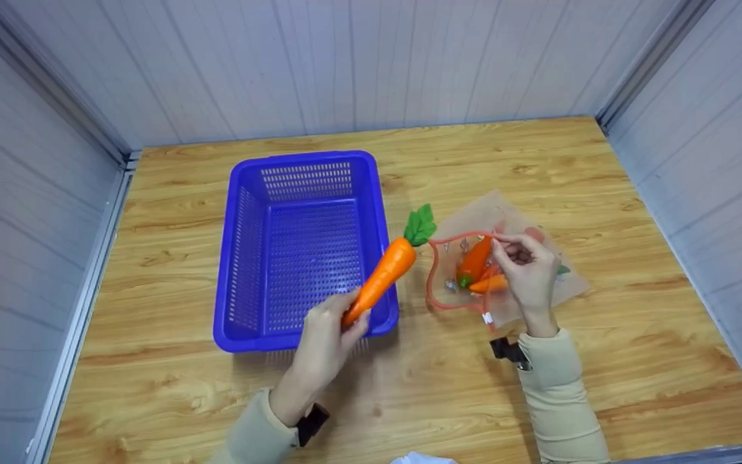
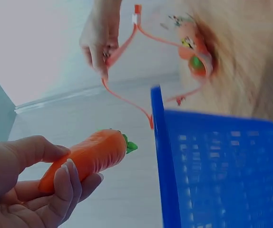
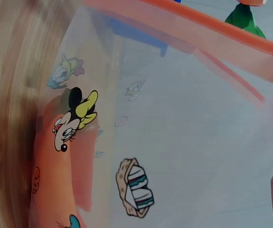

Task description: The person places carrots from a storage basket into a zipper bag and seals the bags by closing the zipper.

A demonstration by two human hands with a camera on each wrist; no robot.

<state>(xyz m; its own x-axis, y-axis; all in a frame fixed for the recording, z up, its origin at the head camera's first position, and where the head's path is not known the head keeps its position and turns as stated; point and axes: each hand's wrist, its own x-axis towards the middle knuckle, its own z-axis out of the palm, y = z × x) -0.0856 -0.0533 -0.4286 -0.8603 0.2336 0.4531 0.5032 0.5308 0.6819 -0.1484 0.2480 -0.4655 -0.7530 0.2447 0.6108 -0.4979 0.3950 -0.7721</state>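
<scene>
My left hand (image 1: 326, 338) grips a toy carrot (image 1: 384, 274) by its narrow lower end, the green leaf top pointing away and up to the right. In the head view the carrot overlaps the right rim of a blue plastic basket (image 1: 226, 258). My right hand (image 1: 529, 270) pinches the orange-edged mouth of a clear zip bag (image 1: 484, 209) and holds it open. Inside the bag lie a red-orange vegetable with a green end (image 1: 474, 261) and an orange one (image 1: 490, 283). Cartoon prints (image 3: 136, 187) cover the bag's side.
The basket has slotted walls and stands left of the bag on a wood-grain table (image 1: 171, 386). Pale panel walls (image 1: 345, 64) close in the back and both sides. A bit of white material (image 1: 422, 458) shows at the near edge.
</scene>
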